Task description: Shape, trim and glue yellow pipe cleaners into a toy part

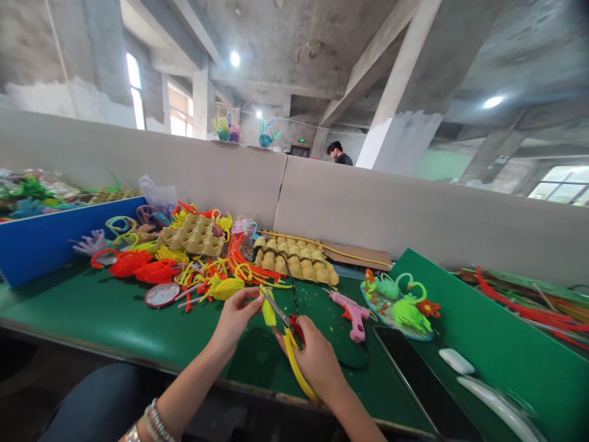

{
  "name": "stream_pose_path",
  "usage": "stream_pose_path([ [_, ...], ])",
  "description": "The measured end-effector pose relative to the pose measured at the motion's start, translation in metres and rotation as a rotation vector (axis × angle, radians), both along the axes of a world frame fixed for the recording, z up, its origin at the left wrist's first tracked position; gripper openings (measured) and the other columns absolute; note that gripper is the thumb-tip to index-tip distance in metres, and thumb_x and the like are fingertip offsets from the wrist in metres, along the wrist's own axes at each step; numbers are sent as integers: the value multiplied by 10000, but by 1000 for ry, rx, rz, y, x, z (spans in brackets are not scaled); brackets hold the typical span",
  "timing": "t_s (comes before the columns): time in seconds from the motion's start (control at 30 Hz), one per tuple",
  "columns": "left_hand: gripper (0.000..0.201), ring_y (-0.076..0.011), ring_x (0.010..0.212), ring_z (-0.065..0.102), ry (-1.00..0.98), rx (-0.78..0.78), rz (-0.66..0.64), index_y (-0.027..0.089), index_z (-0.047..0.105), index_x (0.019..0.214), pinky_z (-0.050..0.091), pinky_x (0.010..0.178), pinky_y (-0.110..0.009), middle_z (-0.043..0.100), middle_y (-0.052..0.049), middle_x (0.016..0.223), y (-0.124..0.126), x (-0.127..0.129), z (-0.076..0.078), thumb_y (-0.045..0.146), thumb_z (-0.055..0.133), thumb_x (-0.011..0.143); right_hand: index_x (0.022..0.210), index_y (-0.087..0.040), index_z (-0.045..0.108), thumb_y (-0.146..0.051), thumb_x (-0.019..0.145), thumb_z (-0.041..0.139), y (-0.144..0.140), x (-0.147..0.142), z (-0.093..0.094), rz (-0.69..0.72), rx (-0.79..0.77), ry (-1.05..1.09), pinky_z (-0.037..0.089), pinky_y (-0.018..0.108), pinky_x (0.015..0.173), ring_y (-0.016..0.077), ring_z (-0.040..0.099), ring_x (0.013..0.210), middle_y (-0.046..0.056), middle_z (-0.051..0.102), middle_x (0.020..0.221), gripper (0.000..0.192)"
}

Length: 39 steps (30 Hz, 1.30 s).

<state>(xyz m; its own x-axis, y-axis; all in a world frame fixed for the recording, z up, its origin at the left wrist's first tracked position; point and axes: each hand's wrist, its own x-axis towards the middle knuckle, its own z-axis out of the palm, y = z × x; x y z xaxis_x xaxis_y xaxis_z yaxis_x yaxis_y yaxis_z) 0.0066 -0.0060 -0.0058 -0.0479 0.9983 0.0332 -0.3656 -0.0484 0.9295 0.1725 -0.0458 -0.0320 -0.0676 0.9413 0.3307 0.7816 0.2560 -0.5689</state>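
Observation:
My left hand (238, 314) pinches a bright yellow fuzzy piece (269, 314), which looks like bunched pipe cleaners, by its upper end. In my right hand (317, 357) is a pair of scissors (297, 368) with yellow and red handles. The metal blades point up and to the left, lying against the yellow piece near my left fingertips. Whether the blades are parted is hard to make out. Just right of my hands, a pink glue gun (354, 316) rests on the green tabletop (110, 322).
Orange fuzzy pieces (154, 270), yellow ones and egg-carton trays (196, 235) crowd the left and back. A round lid (162, 295) lies at their front. To the right are green pipe-cleaner swans (409, 313), a phone (423, 380), a white case (456, 361) and a green divider (483, 344).

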Motion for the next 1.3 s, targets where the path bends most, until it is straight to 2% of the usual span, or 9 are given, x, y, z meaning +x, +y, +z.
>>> stream_pose_path([
  [0.4, 378, -154, 693, 627, -4, 1, -17, 151, 712, 751, 519, 713, -291, 694, -23, 768, -1, 1, 2, 385, 815, 473, 673, -238, 424, -365, 781, 510, 0, -1, 5, -13, -22, -27, 353, 235, 498, 153, 531, 559, -25, 560, 643, 188],
  [0.77, 366, -131, 660, 610, -32, -14, -23, 144, 702, 720, 519, 694, -272, 672, -6, 738, -3, 2, 3, 357, 828, 450, 738, -235, 448, -360, 789, 499, -1, 1, 6, 5, -53, -26, 378, 243, 541, 174, 576, 642, 2, 600, 733, 145],
  [1.3, 345, -116, 682, 601, -51, 11, -48, 152, 713, 748, 513, 673, -228, 669, -3, 760, 0, 1, -2, 345, 821, 484, 659, -236, 372, -357, 761, 509, 1, -1, 5, 50, -145, 100, 328, 226, 536, 146, 474, 593, -26, 529, 658, 209],
])
